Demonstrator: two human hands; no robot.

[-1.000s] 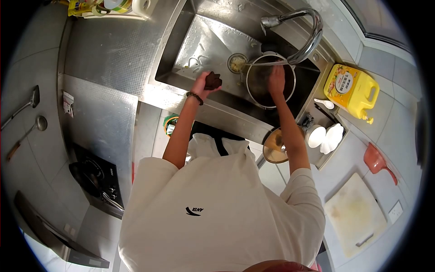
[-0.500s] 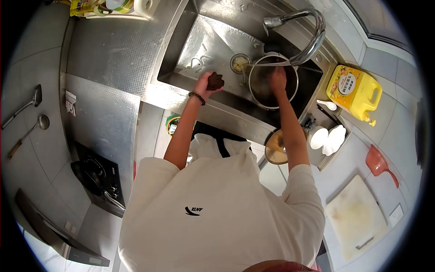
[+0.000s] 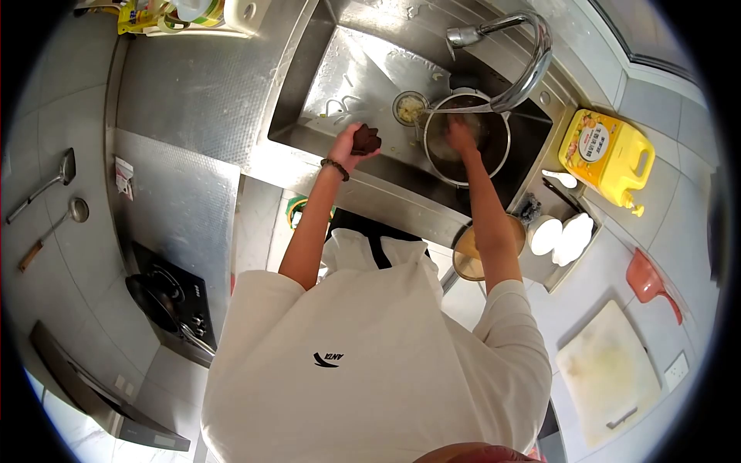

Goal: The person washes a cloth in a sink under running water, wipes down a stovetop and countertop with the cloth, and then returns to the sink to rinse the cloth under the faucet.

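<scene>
**Right hand shifts inside the pot; left hand grips a dark-brown lobed thing**

The right hand (image 3: 461, 137) has moved toward the left side of the metal pot (image 3: 509, 140), its fingers lowered inside. That suggests it is working around the interior rather than resting. It looks loosely curled, but whether the fingers grasp anything cannot be told. The pot stands in the right part of the sink (image 3: 363, 65), and its contents look cloudy, with no solid piece clearly visible.

The left hand (image 3: 345, 149) is closed around the dark-brown thing (image 3: 367, 140), held above the near side of the sink, left of the pot and apart from it. What this thing is cannot be made out.

Just left of the pot, the drain basket holds pale scraps (image 3: 411, 109). The tap (image 3: 534, 68) arches over the pot's far side; whether water runs is unclear.

To the right, a tray (image 3: 554, 275) holds white bowls (image 3: 545, 234), whose insides cannot be seen properly. A yellow jug (image 3: 607, 158) stands beyond them. On the left, a black frying pan (image 3: 151, 302) sits on the stove, its contents too dark to judge.
</scene>
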